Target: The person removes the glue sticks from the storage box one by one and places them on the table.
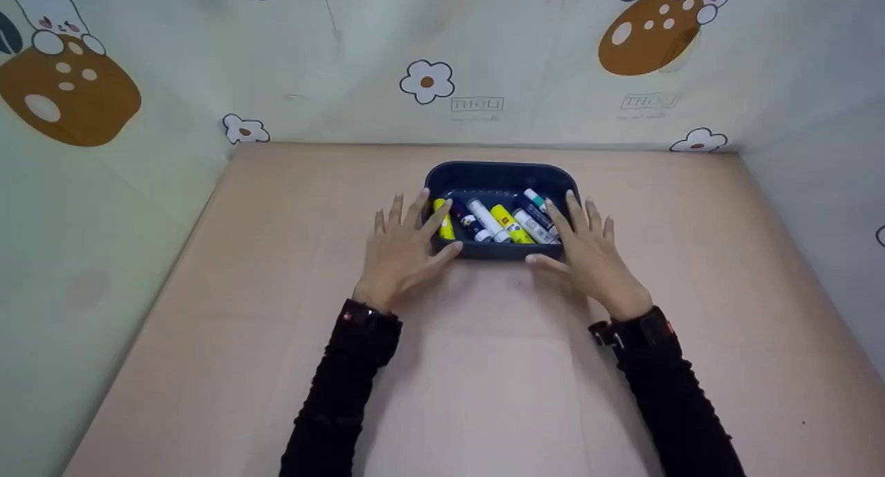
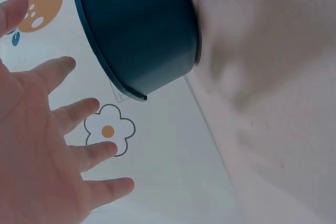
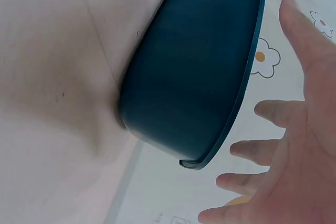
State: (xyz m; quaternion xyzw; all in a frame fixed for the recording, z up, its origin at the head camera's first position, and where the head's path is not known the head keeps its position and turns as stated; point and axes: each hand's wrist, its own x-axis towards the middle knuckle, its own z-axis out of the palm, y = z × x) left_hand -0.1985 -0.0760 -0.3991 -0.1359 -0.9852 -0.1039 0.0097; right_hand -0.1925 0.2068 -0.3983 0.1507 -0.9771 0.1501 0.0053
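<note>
A dark blue plastic bin (image 1: 508, 251) stands on the table, its outer wall filling much of both wrist views. Inside lie several capped tubes that look like glue sticks: a yellow one (image 1: 511, 224), a white one (image 1: 488, 220) and a navy one (image 1: 470, 222) among them. My left hand (image 1: 399, 252) is spread at the bin's left end, and my right hand (image 1: 596, 259) at its right end. In the left wrist view a gap shows between the fingers (image 2: 79, 116) and the bin wall. Straight, parted fingers (image 3: 254, 152) also show beside the rim in the right wrist view.
The pale table (image 1: 484, 394) runs back to a light wall covering (image 1: 332, 83) printed with flowers and brown fruit. Similar covering closes the left and right sides. Black sleeves (image 1: 332, 401) and wrist bands cover both forearms.
</note>
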